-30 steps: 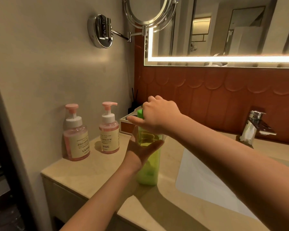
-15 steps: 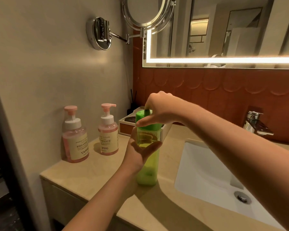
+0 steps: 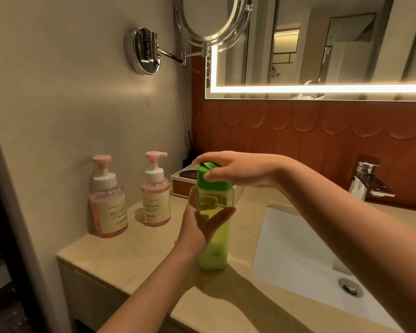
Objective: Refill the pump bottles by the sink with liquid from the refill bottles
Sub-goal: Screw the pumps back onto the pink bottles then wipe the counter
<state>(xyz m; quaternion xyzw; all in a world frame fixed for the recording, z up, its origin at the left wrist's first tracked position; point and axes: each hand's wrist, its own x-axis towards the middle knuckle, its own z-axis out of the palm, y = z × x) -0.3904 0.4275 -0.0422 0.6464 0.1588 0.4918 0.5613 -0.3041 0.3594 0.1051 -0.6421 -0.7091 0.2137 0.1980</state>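
Observation:
A tall green refill bottle (image 3: 214, 246) stands upright on the beige counter (image 3: 135, 255) left of the sink. My left hand (image 3: 202, 222) grips its body from the near side, thumb across the front. My right hand (image 3: 238, 170) reaches in from the right and holds the bottle's green cap (image 3: 208, 179), fingers over its raised top part. Two pink pump bottles stand by the left wall: the left pump bottle (image 3: 108, 200) and the right pump bottle (image 3: 156, 193), both with pink liquid and cream labels.
A white sink basin (image 3: 298, 255) with a drain lies to the right, a chrome tap (image 3: 365, 181) behind it. A small box (image 3: 185, 180) and a reed diffuser (image 3: 191, 150) sit in the corner. A swivel mirror (image 3: 209, 18) juts from the wall overhead.
My right hand has shifted from covering the cap to holding it from the right side, so the green cap now shows. The left hand keeps its grip on the bottle.

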